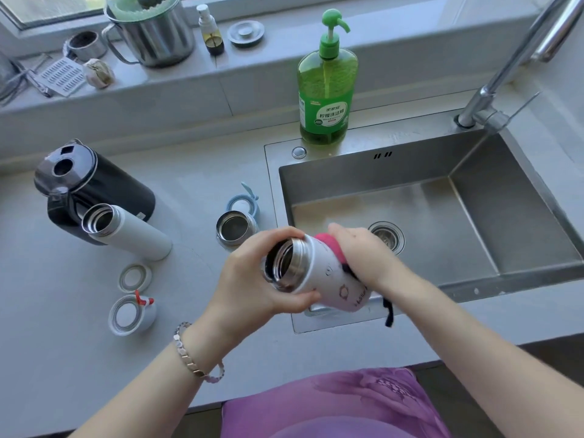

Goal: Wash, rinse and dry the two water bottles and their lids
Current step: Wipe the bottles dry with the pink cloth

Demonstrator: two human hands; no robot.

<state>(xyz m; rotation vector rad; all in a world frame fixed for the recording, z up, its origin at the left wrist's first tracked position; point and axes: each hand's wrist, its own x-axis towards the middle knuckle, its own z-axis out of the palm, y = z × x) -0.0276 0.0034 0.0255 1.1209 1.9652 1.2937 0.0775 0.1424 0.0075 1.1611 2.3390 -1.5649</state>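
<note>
Now: L hand [252, 279] curled round open mouth end of bottle [328, 281], which is tilted over sink [474, 216] front-left corner. R hand [363, 248] grips pink cloth [328, 245], pressed vs bottle's side. 2nd bottle [132, 229] upright, uncapped, on counter [205, 172], kettle [94, 184] just behind. Lid [131, 314] w/ red bit lies left of hands.

Green soap bottle [327, 90] at twelve o'clock, black kettle [110, 184] at nine — steel pot [155, 36] on the sill [177, 77], eleven.
</note>
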